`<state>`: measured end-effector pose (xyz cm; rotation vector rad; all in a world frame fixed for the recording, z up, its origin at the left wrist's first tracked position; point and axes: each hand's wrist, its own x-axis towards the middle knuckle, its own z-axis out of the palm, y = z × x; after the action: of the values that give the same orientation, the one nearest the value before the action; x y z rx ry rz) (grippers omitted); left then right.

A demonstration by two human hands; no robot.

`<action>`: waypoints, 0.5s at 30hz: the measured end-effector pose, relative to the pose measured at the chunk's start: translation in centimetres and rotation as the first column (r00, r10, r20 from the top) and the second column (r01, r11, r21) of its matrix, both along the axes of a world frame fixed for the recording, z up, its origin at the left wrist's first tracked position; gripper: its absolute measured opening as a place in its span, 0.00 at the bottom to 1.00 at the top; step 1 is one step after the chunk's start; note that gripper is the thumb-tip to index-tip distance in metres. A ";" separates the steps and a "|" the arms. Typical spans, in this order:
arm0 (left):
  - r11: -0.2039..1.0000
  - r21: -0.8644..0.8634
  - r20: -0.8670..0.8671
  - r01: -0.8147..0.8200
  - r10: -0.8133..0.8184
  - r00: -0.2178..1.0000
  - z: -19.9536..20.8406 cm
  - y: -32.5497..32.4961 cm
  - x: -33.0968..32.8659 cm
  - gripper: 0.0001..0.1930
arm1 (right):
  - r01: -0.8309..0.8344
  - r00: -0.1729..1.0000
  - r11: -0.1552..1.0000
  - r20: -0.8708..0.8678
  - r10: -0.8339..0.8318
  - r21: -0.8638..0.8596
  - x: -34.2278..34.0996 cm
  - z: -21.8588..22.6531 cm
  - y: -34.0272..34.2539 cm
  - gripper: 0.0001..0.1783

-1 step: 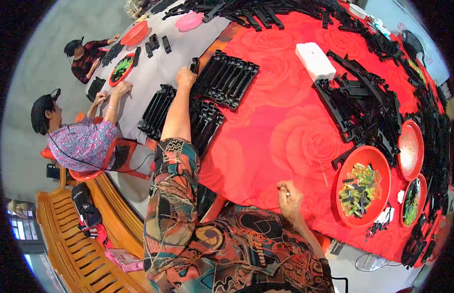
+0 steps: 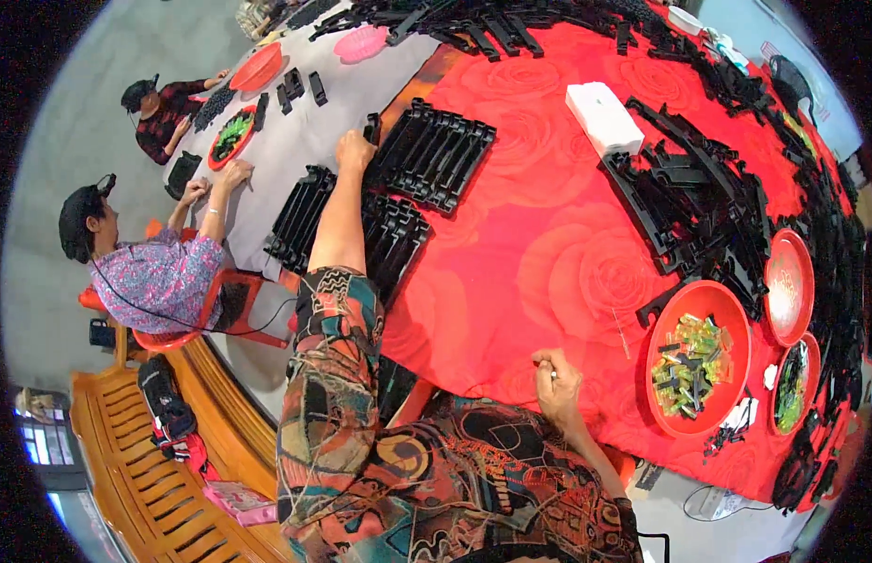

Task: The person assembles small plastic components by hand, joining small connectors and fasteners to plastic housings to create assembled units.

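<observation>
My left hand reaches out over the left part of the table, its fingers closed on a black plastic part that stands up from the grip. Right beside it lies a row of long black plastic parts, set side by side. Two more groups, one of black parts and another of similar pieces, flank my left forearm. Near the front edge, my right hand rests closed over the red cloth. A small pale spot shows at its fingers; whether that is a ring or a held thing is unclear.
A white block-shaped packet stands near a loose heap of black parts. At right, a red bowl holds yellowish and black small pieces, beside a red dish. Across the left side, a co-worker sits by a wooden bench.
</observation>
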<state>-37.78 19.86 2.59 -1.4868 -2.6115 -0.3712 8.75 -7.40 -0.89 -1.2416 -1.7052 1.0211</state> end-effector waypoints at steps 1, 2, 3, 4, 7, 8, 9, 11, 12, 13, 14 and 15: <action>0.999 -0.045 0.033 -0.030 0.031 0.999 -0.3 -0.3 -0.8 0.18 | 0.002 1.000 0.998 0.004 -0.002 -0.055 0.0 0.2 0.1 0.07; 0.995 -0.091 0.056 -0.028 0.033 0.998 0.1 -0.1 -0.6 0.16 | 0.012 1.000 0.994 0.017 -0.010 -0.110 0.1 0.4 0.1 0.07; 0.996 -0.092 0.061 -0.021 0.027 0.998 -0.3 0.4 -0.7 0.16 | 0.019 1.000 0.994 0.022 -0.017 -0.110 0.2 0.2 0.1 0.07; 0.998 -0.059 0.023 -0.008 0.009 1.000 -0.6 0.7 -0.7 0.14 | 0.031 1.000 0.993 0.006 -0.031 -0.113 0.2 0.0 0.1 0.07; 0.998 0.031 -0.008 0.050 -0.050 0.999 0.5 1.6 -0.3 0.11 | 0.049 0.999 0.996 -0.012 -0.050 -0.069 0.0 -0.3 0.6 0.07; 0.991 0.086 0.006 0.099 -0.100 0.995 1.1 2.1 0.4 0.10 | 0.061 0.998 0.998 -0.006 -0.061 -0.023 0.0 -0.4 0.6 0.07; 0.992 0.083 0.009 0.100 -0.101 0.995 1.6 2.3 0.8 0.10 | 0.062 0.998 0.998 -0.004 -0.062 -0.027 0.0 -0.4 0.6 0.07; 0.990 0.027 0.024 0.136 -0.137 0.990 2.3 3.0 1.4 0.09 | 0.071 0.997 0.996 -0.008 -0.072 -0.049 -0.1 -0.4 0.6 0.07; 0.977 0.018 -0.023 0.211 -0.211 0.977 1.4 2.7 0.3 0.09 | 0.059 0.998 0.997 -0.013 -0.060 -0.049 -0.2 -0.3 0.6 0.07; 0.979 0.017 -0.028 0.201 -0.200 0.979 0.4 2.3 -0.7 0.09 | 0.047 0.999 0.996 -0.010 -0.048 -0.072 -0.3 -0.2 0.5 0.07; 0.973 0.049 -0.010 0.224 -0.223 0.975 -0.5 2.1 -0.7 0.09 | 0.047 0.999 0.994 -0.001 -0.048 -0.097 -0.2 -0.2 0.4 0.07; 0.966 0.082 0.007 0.244 -0.246 0.969 -1.2 2.0 -0.9 0.10 | 0.048 0.999 0.994 0.000 -0.048 -0.100 -0.1 -0.1 0.4 0.07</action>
<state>-38.72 21.88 1.41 -1.7901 -2.3961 -0.5084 8.61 -7.03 -1.01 -1.3384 -1.6318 1.0900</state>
